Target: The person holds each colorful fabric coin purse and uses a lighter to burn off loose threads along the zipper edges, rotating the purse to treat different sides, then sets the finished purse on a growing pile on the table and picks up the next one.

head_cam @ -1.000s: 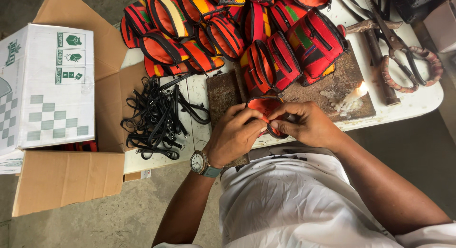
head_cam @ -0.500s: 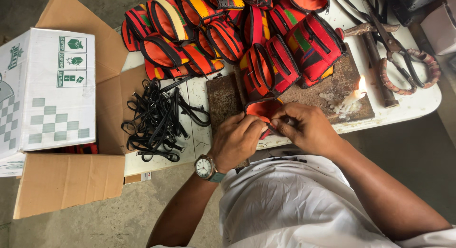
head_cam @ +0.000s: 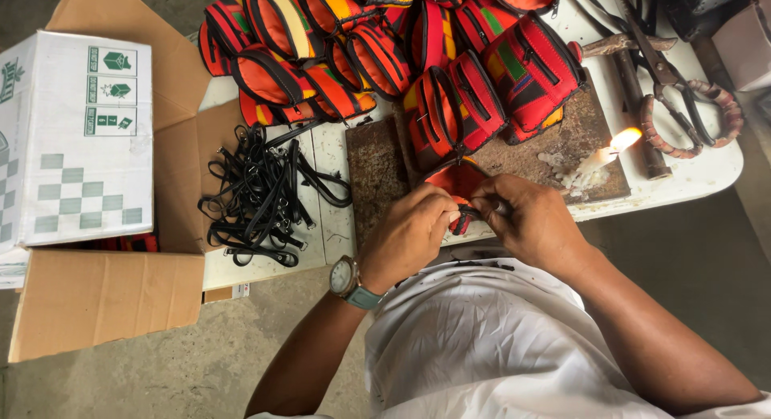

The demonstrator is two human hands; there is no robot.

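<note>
- White cloth of the person's shirt (head_cam: 482, 339) fills the near edge, with both forearms reaching forward from it.
- Left hand (head_cam: 409, 234), a watch (head_cam: 347, 278) on its wrist, has its fingers pinched together on the near edge of a small red pouch (head_cam: 456, 182).
- Right hand (head_cam: 530, 218) meets it from the other side, fingers closed on the same pouch and on a small dark piece that is too hidden to make out.
- That pouch sits at the table's near edge, on a worn brown board (head_cam: 377, 174).
- Left of the board lies a tangle of black straps (head_cam: 261, 194), beside an open cardboard box (head_cam: 104, 298).
- On the board's right, a lit candle (head_cam: 606, 152) burns.
- Farther back, a heap of red and orange pouches (head_cam: 385, 50) is piled, and big scissors (head_cam: 683, 98) lie at the far right.
</note>
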